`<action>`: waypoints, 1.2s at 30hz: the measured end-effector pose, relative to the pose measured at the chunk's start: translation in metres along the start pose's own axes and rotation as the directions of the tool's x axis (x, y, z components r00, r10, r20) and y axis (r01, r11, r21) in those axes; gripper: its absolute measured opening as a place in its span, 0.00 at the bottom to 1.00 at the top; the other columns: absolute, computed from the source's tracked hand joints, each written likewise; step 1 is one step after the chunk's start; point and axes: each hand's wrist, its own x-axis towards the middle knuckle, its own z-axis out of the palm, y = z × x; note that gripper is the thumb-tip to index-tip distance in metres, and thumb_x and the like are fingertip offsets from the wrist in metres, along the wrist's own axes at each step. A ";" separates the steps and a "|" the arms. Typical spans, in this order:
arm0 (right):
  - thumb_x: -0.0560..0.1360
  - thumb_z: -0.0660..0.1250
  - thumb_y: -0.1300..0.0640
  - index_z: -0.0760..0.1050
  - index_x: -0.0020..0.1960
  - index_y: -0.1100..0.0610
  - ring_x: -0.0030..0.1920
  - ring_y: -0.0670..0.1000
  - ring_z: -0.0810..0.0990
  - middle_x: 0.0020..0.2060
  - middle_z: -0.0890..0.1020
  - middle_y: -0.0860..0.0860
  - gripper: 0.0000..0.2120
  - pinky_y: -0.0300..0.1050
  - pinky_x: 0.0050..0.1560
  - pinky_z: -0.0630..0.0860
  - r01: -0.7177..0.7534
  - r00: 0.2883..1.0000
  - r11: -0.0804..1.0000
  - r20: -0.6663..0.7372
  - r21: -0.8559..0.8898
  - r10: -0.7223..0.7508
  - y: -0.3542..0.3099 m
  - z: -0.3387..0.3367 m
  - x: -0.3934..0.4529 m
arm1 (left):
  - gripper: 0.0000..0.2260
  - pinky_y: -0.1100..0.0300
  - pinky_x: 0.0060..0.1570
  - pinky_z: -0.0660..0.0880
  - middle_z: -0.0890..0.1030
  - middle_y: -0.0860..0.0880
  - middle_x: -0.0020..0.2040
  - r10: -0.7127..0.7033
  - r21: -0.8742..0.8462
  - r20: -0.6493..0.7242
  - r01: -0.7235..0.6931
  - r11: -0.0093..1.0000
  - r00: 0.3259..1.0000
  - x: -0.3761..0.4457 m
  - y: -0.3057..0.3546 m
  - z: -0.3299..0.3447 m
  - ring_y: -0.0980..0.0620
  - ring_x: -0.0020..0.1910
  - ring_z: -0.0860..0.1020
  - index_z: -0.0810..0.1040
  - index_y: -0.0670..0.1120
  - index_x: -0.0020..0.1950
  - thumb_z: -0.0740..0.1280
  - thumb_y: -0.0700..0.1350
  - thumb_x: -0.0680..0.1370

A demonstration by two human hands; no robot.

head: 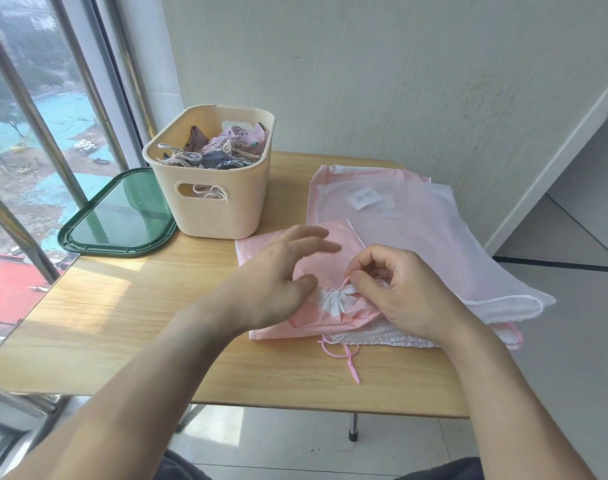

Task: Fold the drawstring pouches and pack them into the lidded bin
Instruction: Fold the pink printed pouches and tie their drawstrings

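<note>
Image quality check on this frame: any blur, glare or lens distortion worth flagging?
Head view: daylight from the window at left, with a bright patch on the table; the left hand fingertips are motion-blurred; the right hand and pink pouch are sharp; wide-angle bowing bends the window bars.

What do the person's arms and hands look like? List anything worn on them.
Both forearms are bare right up to the bottom edge of the picture, with no sleeves in sight. The left hand and the right hand wear no gloves, and no rings, watch or bracelet show on the fingers or wrists. The fingernails look short and unpainted.
</note>
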 end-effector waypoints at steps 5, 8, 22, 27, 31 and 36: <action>0.81 0.66 0.61 0.79 0.48 0.54 0.45 0.47 0.83 0.42 0.85 0.48 0.05 0.40 0.50 0.78 0.039 0.999 0.998 -0.008 0.045 -0.039 0.000 0.000 0.000 | 0.16 0.58 0.57 0.75 0.85 0.52 0.50 -0.110 -0.191 0.185 0.146 0.971 0.977 -0.001 0.000 -0.002 0.55 0.52 0.80 0.84 0.48 0.54 0.62 0.43 0.71; 0.81 0.65 0.56 0.77 0.48 0.53 0.41 0.45 0.80 0.41 0.83 0.48 0.05 0.41 0.46 0.75 0.012 1.000 0.996 0.013 0.085 -0.013 -0.001 0.000 0.000 | 0.09 0.59 0.48 0.75 0.84 0.51 0.44 -0.146 -0.170 0.178 0.176 0.970 0.973 -0.001 0.000 -0.002 0.53 0.45 0.80 0.84 0.45 0.50 0.66 0.45 0.75; 0.78 0.70 0.49 0.78 0.43 0.55 0.38 0.38 0.78 0.34 0.81 0.39 0.10 0.30 0.43 0.71 -0.032 0.998 0.998 0.044 -0.045 0.034 0.000 -0.002 -0.003 | 0.03 0.71 0.37 0.66 0.75 0.56 0.35 0.097 0.123 -0.055 -0.089 0.988 0.994 -0.005 -0.003 -0.011 0.57 0.38 0.75 0.87 0.49 0.44 0.74 0.46 0.75; 0.78 0.69 0.48 0.80 0.43 0.57 0.36 0.42 0.77 0.32 0.80 0.43 0.12 0.39 0.43 0.74 -0.070 0.996 0.997 0.051 -0.027 0.071 0.002 -0.008 -0.003 | 0.04 0.70 0.38 0.68 0.79 0.54 0.36 0.064 0.097 -0.095 -0.054 0.994 0.993 -0.005 -0.001 -0.012 0.58 0.36 0.75 0.88 0.49 0.44 0.73 0.46 0.76; 0.78 0.68 0.45 0.77 0.36 0.57 0.30 0.43 0.71 0.26 0.75 0.44 0.19 0.40 0.36 0.70 -0.080 0.996 0.993 0.018 -0.082 0.082 0.004 -0.008 -0.002 | 0.03 0.67 0.40 0.72 0.80 0.56 0.36 0.056 0.095 -0.160 -0.041 0.995 0.986 -0.004 0.000 -0.007 0.59 0.37 0.77 0.87 0.49 0.43 0.74 0.46 0.76; 0.79 0.69 0.50 0.72 0.31 0.59 0.28 0.43 0.67 0.24 0.71 0.45 0.22 0.40 0.34 0.67 -0.047 0.998 0.995 -0.045 -0.091 0.043 0.003 -0.003 0.000 | 0.07 0.62 0.39 0.72 0.80 0.55 0.35 0.057 0.159 -0.250 -0.017 0.987 0.967 -0.003 0.001 -0.004 0.56 0.36 0.76 0.84 0.47 0.41 0.73 0.49 0.76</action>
